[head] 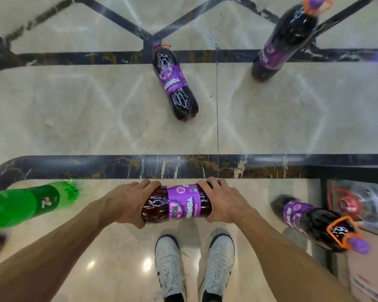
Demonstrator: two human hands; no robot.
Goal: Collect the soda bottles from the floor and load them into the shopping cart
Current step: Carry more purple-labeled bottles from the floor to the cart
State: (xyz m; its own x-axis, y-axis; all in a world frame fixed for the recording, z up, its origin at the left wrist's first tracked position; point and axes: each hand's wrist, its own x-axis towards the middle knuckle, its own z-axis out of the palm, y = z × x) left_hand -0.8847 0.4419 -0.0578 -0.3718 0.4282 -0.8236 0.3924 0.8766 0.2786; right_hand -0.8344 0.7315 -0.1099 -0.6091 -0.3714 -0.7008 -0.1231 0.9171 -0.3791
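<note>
Nearest, below the fingers, a pair of white shoes (pixel 194 262) is seen on the marble floor (pixel 74 118). A purple soda bottle (pixel 179 203) is held crosswise between the hands. The left hand (pixel 127 203) is curled round one end and the right hand (pixel 226 202) round the other, fingers over the top and thumbs beneath, both closed firmly on it. The bottle appears to be raised clear of the floor.

The step in hand is judged to be the carrying of one collected bottle. A turn toward the cart is called for next, then a careful lowering inside. The cart cannot be identified with certainty, though a dark frame (pixel 323 192) right of the right fingers may belong to it.

A green bottle (pixel 31 203) is seen left of the left fingers, and a second purple bottle (pixel 314 221) right of the right fingers. Well beyond the fingers, a third purple bottle (pixel 175 83) lies on the floor, and a fourth (pixel 286 40) stands farther right.
</note>
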